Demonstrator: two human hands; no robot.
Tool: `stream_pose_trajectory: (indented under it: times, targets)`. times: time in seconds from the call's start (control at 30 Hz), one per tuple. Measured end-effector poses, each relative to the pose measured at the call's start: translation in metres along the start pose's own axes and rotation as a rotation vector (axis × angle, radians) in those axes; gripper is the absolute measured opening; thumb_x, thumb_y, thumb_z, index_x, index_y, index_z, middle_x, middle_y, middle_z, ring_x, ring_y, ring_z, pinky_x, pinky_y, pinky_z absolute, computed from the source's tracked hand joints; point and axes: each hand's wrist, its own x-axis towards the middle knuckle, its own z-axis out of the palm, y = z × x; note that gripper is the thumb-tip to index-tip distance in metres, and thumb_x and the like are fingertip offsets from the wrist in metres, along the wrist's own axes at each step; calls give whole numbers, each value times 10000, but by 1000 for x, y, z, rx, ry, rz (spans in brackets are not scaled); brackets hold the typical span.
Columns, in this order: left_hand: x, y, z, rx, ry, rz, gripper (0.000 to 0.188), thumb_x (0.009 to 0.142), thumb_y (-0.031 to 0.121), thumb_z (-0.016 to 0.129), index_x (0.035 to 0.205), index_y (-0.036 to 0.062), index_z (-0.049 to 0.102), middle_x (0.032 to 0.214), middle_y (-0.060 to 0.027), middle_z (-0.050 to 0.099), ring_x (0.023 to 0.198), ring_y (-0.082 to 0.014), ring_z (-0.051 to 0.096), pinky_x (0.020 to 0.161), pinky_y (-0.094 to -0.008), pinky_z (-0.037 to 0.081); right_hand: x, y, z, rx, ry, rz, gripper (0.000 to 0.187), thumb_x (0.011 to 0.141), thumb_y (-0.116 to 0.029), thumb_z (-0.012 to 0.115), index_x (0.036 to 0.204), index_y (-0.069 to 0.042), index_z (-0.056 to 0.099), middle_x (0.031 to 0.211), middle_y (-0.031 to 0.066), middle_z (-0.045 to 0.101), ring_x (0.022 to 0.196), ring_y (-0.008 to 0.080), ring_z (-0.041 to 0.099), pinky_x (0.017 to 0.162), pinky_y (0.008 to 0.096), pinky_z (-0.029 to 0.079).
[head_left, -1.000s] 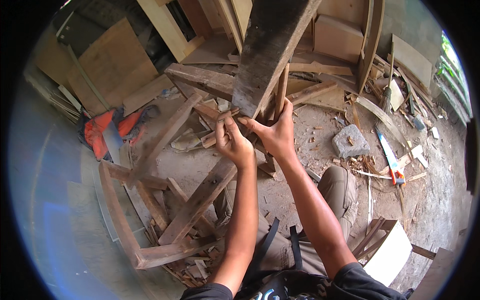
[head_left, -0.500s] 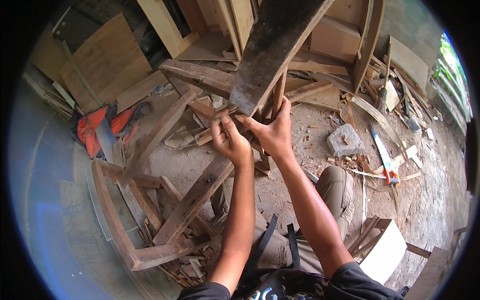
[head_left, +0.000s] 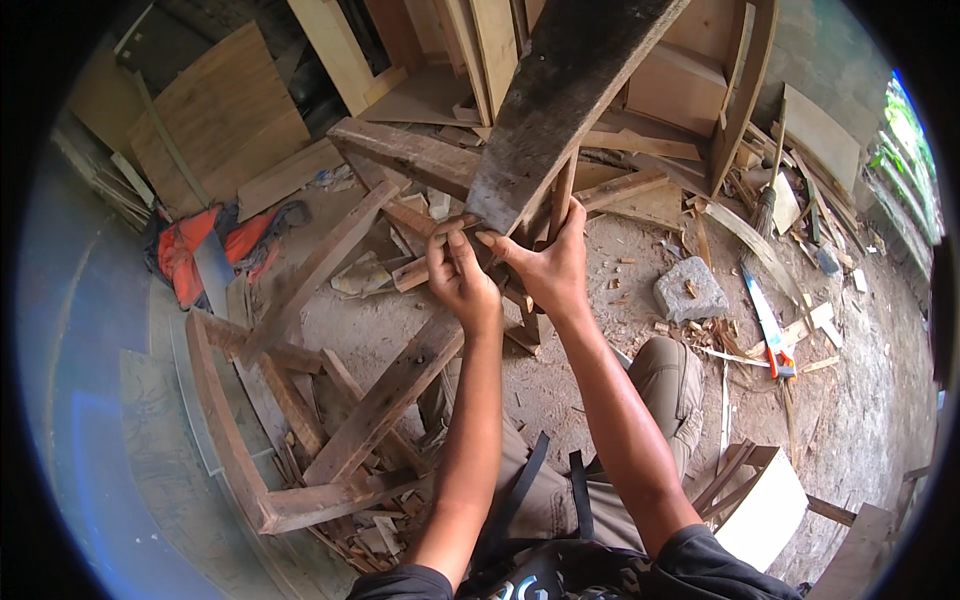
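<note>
A long, dark, weathered board (head_left: 560, 100) slants down from the top edge, its near end between my hands. My left hand (head_left: 468, 285) is closed in a pinch beside that end, thumb against fingers, with a thin brown strip of wood (head_left: 457, 223) at the fingertips. My right hand (head_left: 553, 265) wraps around a narrow wooden slat (head_left: 561, 195) under the board's right edge, its thumb reaching toward the board's end. Below and left lies a frame of old wooden beams (head_left: 385, 400). My right hand's fingers are partly hidden behind the slat.
A handsaw (head_left: 768, 322) with an orange handle lies at the right, near a grey stone block (head_left: 690, 290). Wood scraps and shavings litter the floor. Plywood sheets (head_left: 220, 120) lean at the far left, above an orange and dark cloth (head_left: 190, 260). A broom (head_left: 765, 210) stands far right.
The board and the surroundings have shifted slightly in the picture as the view moved. Both hands keep nearly the same places and grips.
</note>
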Motion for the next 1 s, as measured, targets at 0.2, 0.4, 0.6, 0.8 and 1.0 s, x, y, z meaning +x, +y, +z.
stream_pose_trajectory:
  times: [0.2, 0.4, 0.6, 0.8, 1.0]
  targets:
    - [11, -18, -32, -327, 2, -162, 211, 1032, 218, 532, 1093, 19, 565, 1138, -114, 633, 1094, -205, 587, 943, -368, 474, 1, -10, -3, -38, -33, 36, 894, 684, -269, 936, 1287, 61, 365, 1196, 197, 587, 1101, 232, 608, 937, 331, 518]
    - [-9, -3, -133, -338, 166, -356, 238, 966, 94, 569, 1194, 34, 532, 980, -43, 575, 958, -196, 580, 961, -451, 493, 4, -10, -6, -136, -83, 76, 898, 693, -356, 918, 1277, 53, 374, 1161, 204, 596, 1052, 248, 623, 914, 333, 532]
    - [-73, 128, -240, 32, 396, -493, 125, 941, 176, 536, 986, 64, 572, 678, 64, 347, 568, -53, 304, 515, -219, 267, 1, -5, -3, -164, -46, 48, 1005, 646, -410, 929, 1303, 82, 350, 1156, 268, 600, 1041, 321, 651, 868, 379, 554]
    - [-97, 261, -342, 973, 552, 214, 133, 968, 171, 600, 893, 69, 560, 646, 50, 420, 510, -41, 323, 463, -208, 228, 2, 0, -3, -152, -16, -14, 989, 650, -385, 935, 1313, 84, 370, 1207, 245, 584, 1107, 300, 614, 952, 370, 502]
    - [-77, 255, -492, 824, 902, -550, 848, 939, 733, 394, 1397, 26, 486, 1209, -133, 642, 1012, -160, 585, 901, -324, 438, 3, 2, -1, -121, -1, -63, 816, 718, -311, 913, 1272, 65, 446, 1180, 150, 596, 1082, 208, 583, 948, 318, 469]
